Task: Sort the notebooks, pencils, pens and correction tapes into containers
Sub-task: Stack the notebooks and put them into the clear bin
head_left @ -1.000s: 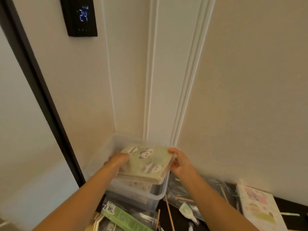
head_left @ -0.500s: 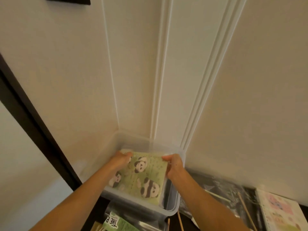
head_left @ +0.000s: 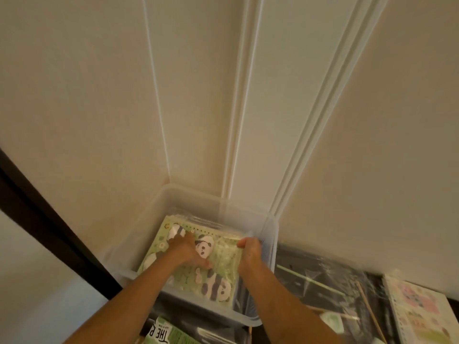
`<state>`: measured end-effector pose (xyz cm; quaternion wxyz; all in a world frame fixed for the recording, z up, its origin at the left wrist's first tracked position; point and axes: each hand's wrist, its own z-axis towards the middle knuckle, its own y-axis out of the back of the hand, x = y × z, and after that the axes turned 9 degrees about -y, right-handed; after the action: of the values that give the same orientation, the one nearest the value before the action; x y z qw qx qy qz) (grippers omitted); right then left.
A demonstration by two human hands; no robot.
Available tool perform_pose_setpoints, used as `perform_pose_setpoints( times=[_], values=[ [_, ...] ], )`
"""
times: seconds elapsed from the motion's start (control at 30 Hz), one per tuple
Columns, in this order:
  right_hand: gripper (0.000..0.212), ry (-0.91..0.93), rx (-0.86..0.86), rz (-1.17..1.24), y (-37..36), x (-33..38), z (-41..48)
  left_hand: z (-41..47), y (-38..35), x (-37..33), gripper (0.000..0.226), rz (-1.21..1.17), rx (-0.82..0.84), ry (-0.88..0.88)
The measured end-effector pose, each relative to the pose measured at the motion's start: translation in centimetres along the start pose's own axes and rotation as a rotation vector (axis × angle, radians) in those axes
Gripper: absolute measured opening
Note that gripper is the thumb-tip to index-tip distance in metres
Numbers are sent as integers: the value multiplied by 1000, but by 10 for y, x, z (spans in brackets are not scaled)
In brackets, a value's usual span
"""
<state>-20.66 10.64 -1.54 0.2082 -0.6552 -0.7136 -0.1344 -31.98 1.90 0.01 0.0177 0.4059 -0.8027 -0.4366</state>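
Lying flat in container [head_left: 173, 202], panda notebook [head_left: 219, 260] beneath left fingers [head_left: 184, 240]

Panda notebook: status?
Left hand flat on panda notebook; right hand pinching its right edge. Notebook inside clear bin. Nothing blocking.

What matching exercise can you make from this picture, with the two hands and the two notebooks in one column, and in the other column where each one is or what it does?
Column 1
1. panda notebook
2. left hand
3. right hand
4. pink notebook

Column 2
A. lies outside the clear container, at the far right
B. rests flat on the green cover
C. lies inside the clear container
D. grips the right edge of the panda notebook

Pairs: 1-C, 2-B, 3-D, 4-A
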Motion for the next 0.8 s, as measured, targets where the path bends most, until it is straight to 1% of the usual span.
perform_pose_setpoints(
  times=[0.07,0.1,0.13,0.17,0.2,0.23,0.27,0.3,0.33,0.4,0.43,0.5,0.57,0.63,0.67,0.73,0.77,0.8],
  values=[
    [12,8,-40,-103,-3,-1,2,1,-3,-1,118,47,-20,4],
    [20,16,-52,-148,-5,-3,5,0,-6,-2,118,49,-34,7],
    [33,16,-80,-189,-5,-4,8,-1,-9,-3,117,50,-62,6],
    [42,34,-122,-238,-4,-5,9,-3,-12,-4,115,57,-95,8],
    [47,68,-154,-307,-3,-6,10,-5,-14,-4,112,72,-122,8],
    [50,118,-156,-392,-4,-7,7,-5,-15,-4,110,88,-136,7],
    [53,150,-122,-450,-1,-7,9,-6,-16,-5,108,102,-144,2],
    [57,138,-61,-463,-1,-7,12,-4,-16,-4,106,111,-153,-3],
    [56,118,-35,-469,1,-4,17,-4,-17,-5,104,118,-156,-11],
    [36,165,-46,-476,7,-1,22,-6,-17,-6,102,127,-142,-14],
    [31,195,-64,-485,10,0,19,-7,-18,-7,98,119,-145,-10],
    [23,260,-80,-520,15,0,4,-8,-18,-8,81,73,-182,1],
    [22,289,-74,-520,17,-1,-8,-9,-17,-9,62,10,-234,7],
    [30,269,-46,-544,19,2,-21,-13,-13,-13,40,-43,-301,-14],
    [32,263,-43,-559,23,3,-32,-19,-12,-19,33,-64,-339,-27],
    [24,300,33,-534,29,6,-49,-32,-7,-31,34,-111,-409,-53],
    [15,329,41,-524,35,8,-57,-40,-5,-39,36,-146,-442,-73],
    [12,370,50,-503,42,11,-68,-49,-3,-49,36,-181,-473,-96]
  ],
)
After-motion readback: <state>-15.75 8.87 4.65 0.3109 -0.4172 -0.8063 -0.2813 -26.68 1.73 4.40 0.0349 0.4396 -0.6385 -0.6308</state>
